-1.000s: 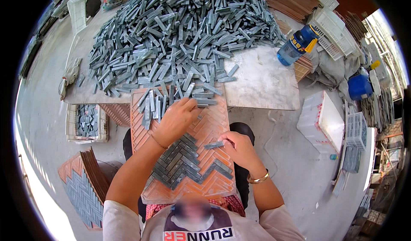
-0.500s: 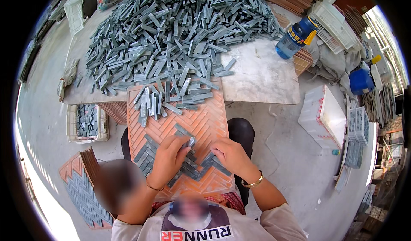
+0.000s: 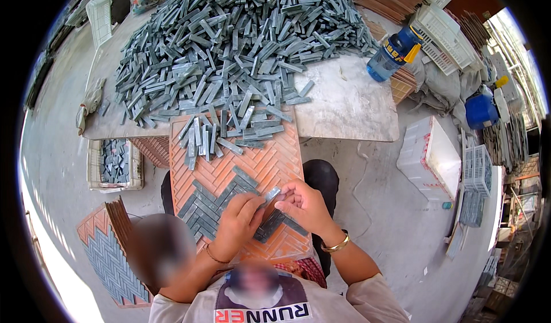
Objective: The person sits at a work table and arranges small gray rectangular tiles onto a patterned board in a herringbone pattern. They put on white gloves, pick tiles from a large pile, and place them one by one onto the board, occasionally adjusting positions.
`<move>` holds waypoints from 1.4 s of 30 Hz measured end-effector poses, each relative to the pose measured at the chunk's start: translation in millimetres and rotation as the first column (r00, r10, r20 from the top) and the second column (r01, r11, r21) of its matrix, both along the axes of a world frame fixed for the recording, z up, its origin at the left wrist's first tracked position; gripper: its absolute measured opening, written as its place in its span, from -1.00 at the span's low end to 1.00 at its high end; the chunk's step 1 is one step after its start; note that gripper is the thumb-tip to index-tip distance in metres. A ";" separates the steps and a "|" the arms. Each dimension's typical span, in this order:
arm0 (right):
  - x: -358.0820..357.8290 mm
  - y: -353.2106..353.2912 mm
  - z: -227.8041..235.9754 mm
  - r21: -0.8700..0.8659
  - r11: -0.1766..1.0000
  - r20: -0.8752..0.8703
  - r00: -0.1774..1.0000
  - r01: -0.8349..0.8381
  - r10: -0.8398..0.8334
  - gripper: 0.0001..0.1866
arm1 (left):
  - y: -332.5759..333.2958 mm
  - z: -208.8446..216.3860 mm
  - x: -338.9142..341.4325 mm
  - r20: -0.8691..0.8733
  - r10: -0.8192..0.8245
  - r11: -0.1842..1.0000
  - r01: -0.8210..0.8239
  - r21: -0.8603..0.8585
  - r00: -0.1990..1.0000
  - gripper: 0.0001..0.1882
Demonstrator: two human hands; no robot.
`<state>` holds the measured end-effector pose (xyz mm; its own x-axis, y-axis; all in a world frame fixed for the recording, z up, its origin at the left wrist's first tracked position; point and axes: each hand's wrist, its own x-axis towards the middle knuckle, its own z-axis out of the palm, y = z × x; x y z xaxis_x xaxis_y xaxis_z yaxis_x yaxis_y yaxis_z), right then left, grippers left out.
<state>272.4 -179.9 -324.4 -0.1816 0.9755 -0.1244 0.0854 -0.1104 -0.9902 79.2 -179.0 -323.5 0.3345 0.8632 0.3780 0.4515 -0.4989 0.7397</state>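
My left hand [image 3: 240, 215] is closed around a short grey-green stone strip [image 3: 272, 194], which sticks out past the fingertips. Curled fingers of my right hand [image 3: 305, 207] pinch at the strip's right end; whether it holds another piece is hidden. Both hands are above an orange herringbone-grooved mould board [image 3: 287, 159] on my lap. Grey strips [image 3: 198, 211] fill its left and middle grooves in a zigzag, with a few on the right under my hand. Loose strips [image 3: 204, 136] lie across the board's far end.
A large heap of stone strips [image 3: 241, 47] covers the table [image 3: 344, 105] beyond the board. A blue water bottle [image 3: 393, 53] stands at its right. On the floor are a crate of dark pieces [image 3: 115, 182], a filled board [image 3: 112, 260] at left, and a white foam box [image 3: 430, 158] at right.
My right hand has lifted from the laid strips and come up to the strip in my left hand. My left hand has moved right and slightly nearer to me.
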 end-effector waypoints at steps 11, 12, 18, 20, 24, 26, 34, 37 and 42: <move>8.8 11.6 -12.5 -0.027 0.997 0.177 0.982 0.074 -0.068 -0.89 | -35.9 -4.9 -26.9 -0.344 -0.261 0.946 0.309 0.094 0.902 -0.65; 7.8 12.8 -14.6 0.034 0.998 0.262 0.963 0.061 -0.068 -0.89 | -34.7 -3.8 -25.7 -0.348 -0.269 0.944 0.318 0.091 0.898 -0.65; -4.7 8.2 -9.9 0.233 0.972 0.447 0.891 -0.034 -0.076 -0.86 | -27.2 -5.2 -17.9 -0.337 -0.310 0.939 0.341 0.037 0.889 -0.64; -7.6 5.1 -6.1 0.248 0.967 0.511 0.855 -0.055 -0.083 -0.84 | -27.7 -5.1 -15.8 -0.330 -0.312 0.942 0.335 0.015 0.891 -0.64; -8.8 0.6 -4.5 0.320 0.941 0.558 0.825 -0.110 -0.093 -0.79 | -30.6 -6.1 -14.7 -0.290 -0.264 0.960 0.280 0.015 0.920 -0.62; -8.6 -1.1 -2.5 0.330 0.937 0.553 0.828 -0.118 -0.090 -0.77 | -31.5 -7.5 -13.7 -0.291 -0.223 0.970 0.243 0.034 0.930 -0.61; 3.8 7.2 13.1 0.135 0.980 0.374 0.923 -0.145 0.085 -0.84 | -31.4 -5.4 -10.4 -0.282 -0.147 0.982 0.174 0.072 0.948 -0.56; 12.0 20.6 0.2 0.450 0.862 0.415 0.909 -0.235 0.032 -0.84 | -27.1 -1.7 -5.4 -0.243 -0.097 0.992 0.114 0.058 0.965 -0.62; 10.9 17.5 -0.2 0.352 0.917 0.383 0.923 -0.189 0.043 -0.83 | -25.6 -6.1 -5.0 -0.313 -0.096 0.986 0.134 0.102 0.945 -0.61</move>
